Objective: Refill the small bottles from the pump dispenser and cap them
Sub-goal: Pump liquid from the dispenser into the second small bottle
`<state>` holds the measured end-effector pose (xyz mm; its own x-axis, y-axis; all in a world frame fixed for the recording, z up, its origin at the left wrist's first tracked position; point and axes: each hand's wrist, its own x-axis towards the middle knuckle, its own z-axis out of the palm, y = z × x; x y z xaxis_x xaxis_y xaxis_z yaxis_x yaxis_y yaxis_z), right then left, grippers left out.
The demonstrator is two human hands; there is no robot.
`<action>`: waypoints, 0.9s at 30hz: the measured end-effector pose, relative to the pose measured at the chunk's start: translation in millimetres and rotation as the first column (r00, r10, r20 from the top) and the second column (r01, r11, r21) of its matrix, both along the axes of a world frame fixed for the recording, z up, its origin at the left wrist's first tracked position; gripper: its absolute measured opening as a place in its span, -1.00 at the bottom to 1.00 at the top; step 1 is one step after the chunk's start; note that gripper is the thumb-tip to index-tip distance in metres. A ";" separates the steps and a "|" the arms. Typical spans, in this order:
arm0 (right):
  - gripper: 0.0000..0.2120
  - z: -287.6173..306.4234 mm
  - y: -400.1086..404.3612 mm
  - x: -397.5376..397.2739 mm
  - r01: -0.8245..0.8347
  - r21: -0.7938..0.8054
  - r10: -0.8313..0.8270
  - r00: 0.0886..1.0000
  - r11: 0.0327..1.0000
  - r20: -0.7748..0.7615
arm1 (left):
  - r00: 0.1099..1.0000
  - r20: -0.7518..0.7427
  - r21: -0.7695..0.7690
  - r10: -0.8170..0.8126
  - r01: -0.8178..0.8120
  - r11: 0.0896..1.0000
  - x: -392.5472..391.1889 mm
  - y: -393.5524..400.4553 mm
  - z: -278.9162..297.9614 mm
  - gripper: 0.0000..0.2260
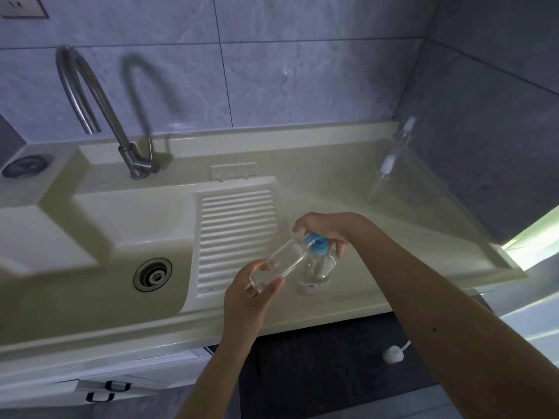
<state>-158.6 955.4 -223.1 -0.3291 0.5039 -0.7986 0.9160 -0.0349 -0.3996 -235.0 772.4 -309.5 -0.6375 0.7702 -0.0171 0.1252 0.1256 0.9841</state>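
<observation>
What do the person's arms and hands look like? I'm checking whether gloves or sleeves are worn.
Both forearms are bare as far as the view shows: no sleeves, gloves, watch or rings visible. The left hand and right hand are uncovered. The right forearm bears one small dark spot.

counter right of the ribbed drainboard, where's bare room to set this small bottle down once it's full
Bare counter lies between the right forearm and the capped bottle by the right wall. The strip behind the hands toward the back ledge is bare too. It is crowded around the pump dispenser, where both hands meet.

two small bottles [278, 263] [390, 158], one pump dispenser [316, 261]
</observation>
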 end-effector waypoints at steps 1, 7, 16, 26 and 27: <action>-0.48 -2.2 0.8 -0.6 -0.008 0.009 0.008 1.000 1.000 0.011 | 1.000 0.003 0.000 -0.003 0.003 1.000 0.4 -0.2 -0.2 -0.81; -0.67 -2.7 -4.4 -2.2 -0.206 0.274 0.199 0.979 0.940 0.052 | 1.000 -0.007 -0.008 0.006 -0.006 1.000 -0.4 0.0 0.2 -0.81; -0.72 4.5 -14.0 -1.3 -0.445 0.421 0.404 0.895 0.790 0.189 | 1.000 0.010 -0.035 0.008 -0.007 0.999 0.8 -2.5 -8.3 -0.79; -0.44 -6.1 4.1 -1.3 -0.028 0.032 0.027 0.999 0.999 0.021 | 1.000 -0.007 -0.013 0.007 -0.007 1.000 0.9 0.0 1.4 -0.80; -0.39 -5.9 4.2 -1.1 -0.029 0.017 0.029 0.999 0.999 0.026 | 1.000 0.006 -0.016 0.007 -0.007 1.000 1.0 0.3 1.2 -0.81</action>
<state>-159.7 959.5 -228.9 -0.3231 0.5085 -0.7981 0.9266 -0.0015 -0.3760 -234.0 772.7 -308.3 -0.6430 0.7652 -0.0335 0.1185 0.1425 0.9827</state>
